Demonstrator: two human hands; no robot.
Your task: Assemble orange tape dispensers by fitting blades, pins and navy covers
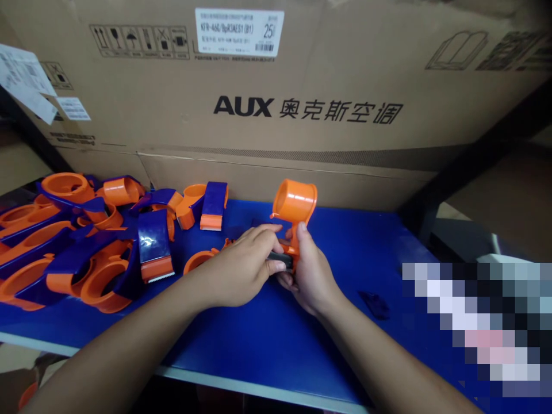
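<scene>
My right hand [314, 270] is closed round the lower part of an orange tape dispenser body [297, 201], its round hub standing upward. My left hand [244, 261] is closed on a small black piece [282, 260], pressed against the dispenser's lower end. Fingers cover most of that black piece, so its kind does not show. Behind my left wrist an orange dispenser ring [200, 261] lies partly hidden. Nearby on the left, a finished-looking blue and orange tape dispenser [155, 244] with a toothed edge rests on the blue surface.
Several blue and orange tape dispensers [71, 264] are heaped at the left. A large cardboard box [276, 135] stands behind the blue tabletop [276, 351]. A small dark blue piece [374, 303] lies to the right. Dark metal posts [429, 221] flank the shelf, and a blurred-out area covers the right side.
</scene>
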